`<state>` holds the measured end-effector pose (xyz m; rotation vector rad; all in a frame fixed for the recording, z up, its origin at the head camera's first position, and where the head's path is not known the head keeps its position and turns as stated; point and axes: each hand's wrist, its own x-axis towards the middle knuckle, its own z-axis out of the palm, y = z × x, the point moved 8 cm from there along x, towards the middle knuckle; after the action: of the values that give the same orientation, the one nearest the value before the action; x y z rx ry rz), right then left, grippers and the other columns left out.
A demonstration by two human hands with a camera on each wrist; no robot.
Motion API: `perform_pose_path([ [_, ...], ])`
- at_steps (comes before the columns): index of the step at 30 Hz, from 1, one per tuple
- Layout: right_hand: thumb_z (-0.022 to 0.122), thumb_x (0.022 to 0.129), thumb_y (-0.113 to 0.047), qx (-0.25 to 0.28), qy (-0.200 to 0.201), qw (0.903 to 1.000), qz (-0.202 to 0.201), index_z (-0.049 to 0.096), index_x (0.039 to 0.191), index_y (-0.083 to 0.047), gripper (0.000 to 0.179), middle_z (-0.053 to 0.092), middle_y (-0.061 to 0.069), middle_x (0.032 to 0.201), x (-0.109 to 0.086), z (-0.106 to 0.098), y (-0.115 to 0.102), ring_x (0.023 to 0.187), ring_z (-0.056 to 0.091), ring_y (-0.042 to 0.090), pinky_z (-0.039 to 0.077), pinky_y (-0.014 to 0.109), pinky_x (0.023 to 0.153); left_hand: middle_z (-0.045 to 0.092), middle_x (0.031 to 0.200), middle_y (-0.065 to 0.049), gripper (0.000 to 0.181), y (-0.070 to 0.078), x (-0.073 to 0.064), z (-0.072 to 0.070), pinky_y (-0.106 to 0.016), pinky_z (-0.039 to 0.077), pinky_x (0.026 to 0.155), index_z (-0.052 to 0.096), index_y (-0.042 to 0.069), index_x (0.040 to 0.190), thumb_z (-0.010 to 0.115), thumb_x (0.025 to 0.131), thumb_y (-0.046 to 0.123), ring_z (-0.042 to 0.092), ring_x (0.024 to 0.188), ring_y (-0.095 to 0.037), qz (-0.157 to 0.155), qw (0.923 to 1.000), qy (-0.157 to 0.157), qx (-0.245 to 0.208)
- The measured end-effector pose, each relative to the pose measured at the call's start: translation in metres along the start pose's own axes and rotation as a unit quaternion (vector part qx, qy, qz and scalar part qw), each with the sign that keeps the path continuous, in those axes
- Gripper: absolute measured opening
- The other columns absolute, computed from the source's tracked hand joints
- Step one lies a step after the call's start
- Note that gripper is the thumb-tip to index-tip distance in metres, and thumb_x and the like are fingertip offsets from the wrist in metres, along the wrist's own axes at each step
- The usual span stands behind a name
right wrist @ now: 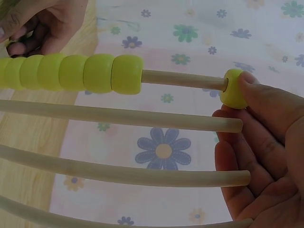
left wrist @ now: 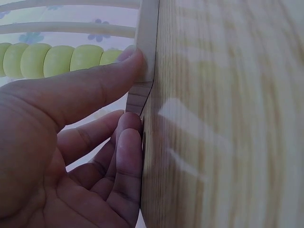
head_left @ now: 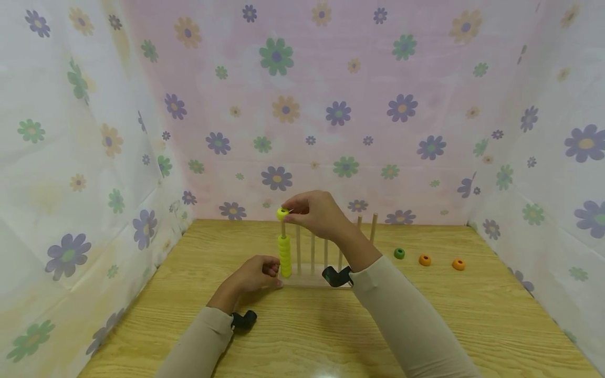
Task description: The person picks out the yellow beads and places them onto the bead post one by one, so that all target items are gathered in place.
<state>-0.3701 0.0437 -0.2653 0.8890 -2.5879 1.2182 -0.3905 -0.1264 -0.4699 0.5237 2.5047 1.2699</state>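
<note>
My right hand point(head_left: 319, 212) pinches a yellow bead point(right wrist: 232, 92) between thumb and fingers at the tip of the leftmost peg point(right wrist: 185, 79). The peg's end sits in the bead's hole in the right wrist view. Lower on that peg is a stack of several yellow beads point(head_left: 284, 256), with bare wood between the stack and the pinched bead. At the left end of the wooden base point(head_left: 312, 282), my left hand point(head_left: 255, 273) grips it, its thumb point(left wrist: 102, 85) against the base and its fingers curled around the end. The stand is upright on the table.
Several bare pegs point(head_left: 312, 252) rise from the base to the right of the stack, some partly hidden behind the right hand and wrist. A green bead point(head_left: 399, 253) and two orange beads point(head_left: 425, 260) lie on the wood-grain table point(head_left: 425, 315) at the right. Flowered cloth point(head_left: 312, 115) surrounds the table.
</note>
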Motion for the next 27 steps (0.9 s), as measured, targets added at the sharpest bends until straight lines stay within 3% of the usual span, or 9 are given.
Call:
perform_pose_path([
  [16,0.080,0.093,-0.027,-0.008,-0.006,0.9999,0.003,0.078,0.119,-0.018,0.028,0.077,-0.006,0.108,0.0005,0.0018,0.0029,0.095,0.073,0.006,0.061,0.029,0.082,0.066,0.110,-0.003,0.056,0.0032,0.0007,0.0011,-0.035,0.053,0.091,0.063,0.005,0.137,0.086,0.087,0.017,0.061,0.098,-0.017,0.010,0.9999,-0.005,-0.003],
  [27,0.081,0.092,-0.026,-0.014,-0.008,0.9999,-0.004,0.078,0.118,-0.017,0.027,0.077,-0.007,0.106,-0.0003,0.0041,0.0020,0.093,0.073,0.006,0.061,0.029,0.082,0.067,0.112,-0.003,0.057,0.0002,-0.0001,0.0012,-0.033,0.054,0.091,0.063,0.005,0.137,0.087,0.086,0.016,0.062,0.099,-0.017,-0.001,1.0000,0.000,-0.007],
])
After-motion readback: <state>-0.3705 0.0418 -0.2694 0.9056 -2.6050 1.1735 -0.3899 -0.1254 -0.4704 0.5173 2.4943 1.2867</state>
